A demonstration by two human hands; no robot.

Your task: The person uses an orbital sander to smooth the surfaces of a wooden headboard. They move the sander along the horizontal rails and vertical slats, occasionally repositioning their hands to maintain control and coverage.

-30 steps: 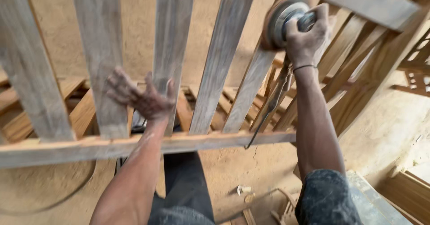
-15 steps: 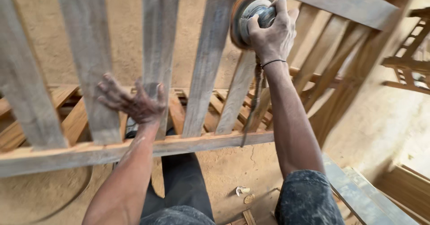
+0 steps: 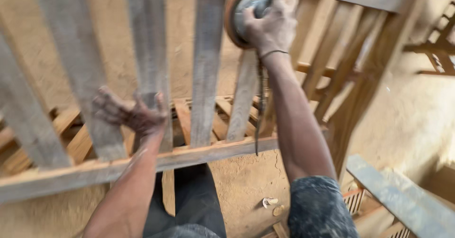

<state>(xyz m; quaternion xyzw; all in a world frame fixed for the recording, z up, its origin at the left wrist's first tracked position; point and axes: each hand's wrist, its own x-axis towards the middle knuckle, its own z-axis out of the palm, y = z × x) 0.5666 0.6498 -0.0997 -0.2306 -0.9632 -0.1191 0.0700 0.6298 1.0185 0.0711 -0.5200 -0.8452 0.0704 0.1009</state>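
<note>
A slatted frame of rough, greyish-brown wooden boards (image 3: 208, 67) stands tilted before the person, its flat upright slats joined at the near end by a paler horizontal rail (image 3: 142, 164). The grain looks dry and dusty, some slats grey and weathered, others more orange.

The right hand (image 3: 272, 24) is clamped around a round disc sander with a grey metal body and a rust-coloured circular pad (image 3: 244, 13), pressed against the upper part of one slat. A dark cord (image 3: 259, 105) hangs from the sander down past the wrist to the rail.

The left hand (image 3: 135, 114), coated in pale sawdust, lies with fingers spread apart over one slat just above the rail, touching the wood but not closed round it.

Below the frame lies a sandy, cracked earthen floor (image 3: 246, 186) with a few small pale wood scraps (image 3: 270, 202). More orange-brown wooden frames (image 3: 222, 117) are stacked on the floor behind the slats, and a grey plank (image 3: 398, 195) slants across the lower right corner. The person's dark trousers (image 3: 194, 200) and a speckled dark sleeve (image 3: 320, 209) show at the bottom.
</note>
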